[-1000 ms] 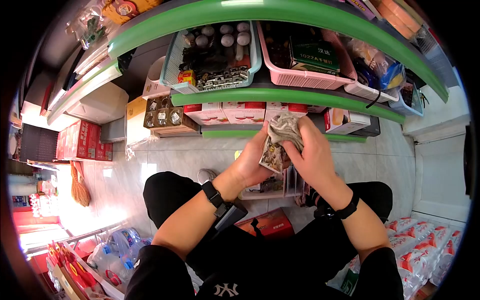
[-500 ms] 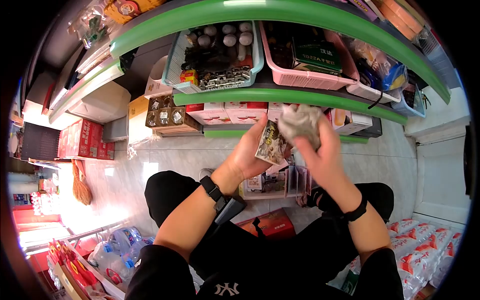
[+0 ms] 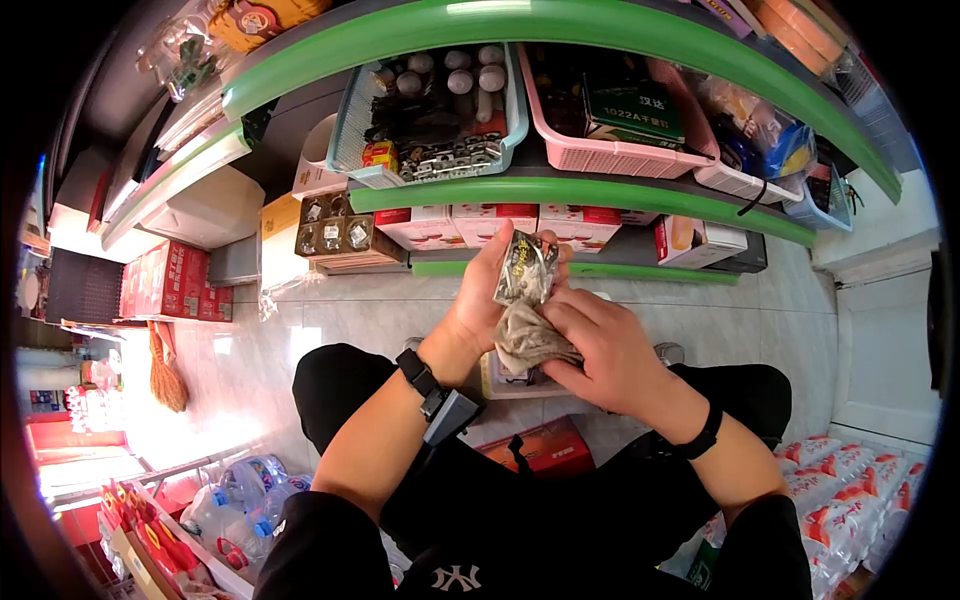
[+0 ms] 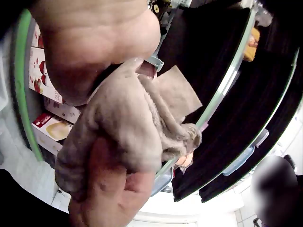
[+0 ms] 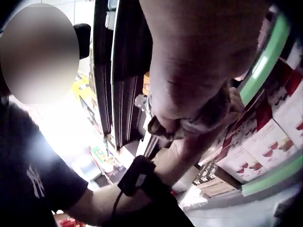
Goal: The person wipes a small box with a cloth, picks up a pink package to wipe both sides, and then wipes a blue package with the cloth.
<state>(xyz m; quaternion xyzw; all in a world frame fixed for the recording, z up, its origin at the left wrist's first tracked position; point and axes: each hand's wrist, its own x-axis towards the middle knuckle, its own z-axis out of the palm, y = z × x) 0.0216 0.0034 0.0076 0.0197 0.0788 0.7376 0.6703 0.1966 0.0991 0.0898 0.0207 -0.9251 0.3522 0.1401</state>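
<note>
My left hand (image 3: 474, 308) grips a small flat printed pack (image 3: 526, 266) with yellowish lettering, its face turned up. A crumpled grey cloth (image 3: 528, 340) is bunched in my right hand (image 3: 615, 350), which presses it against the pack's near end. In the left wrist view the right fingers (image 4: 111, 187) curl into the cloth (image 4: 118, 113), and the pack's plain beige side (image 4: 179, 92) sticks out beyond it. The right wrist view shows the back of my right hand (image 5: 203, 66), hiding most of the cloth and the pack.
Below the hands, a clear plastic bin (image 3: 500, 383) stands on the tiled floor, partly covered by them. A red box (image 3: 545, 447) lies between the legs. Ahead, green-edged shelves (image 3: 600, 196) carry a blue basket (image 3: 515, 130), a pink basket (image 3: 600, 158) and several white-and-red boxes (image 3: 495, 226).
The cloth has moved from the pack's far right side down to its near end. The right hand came toward the body; the left hand shifted slightly left and raised the pack.
</note>
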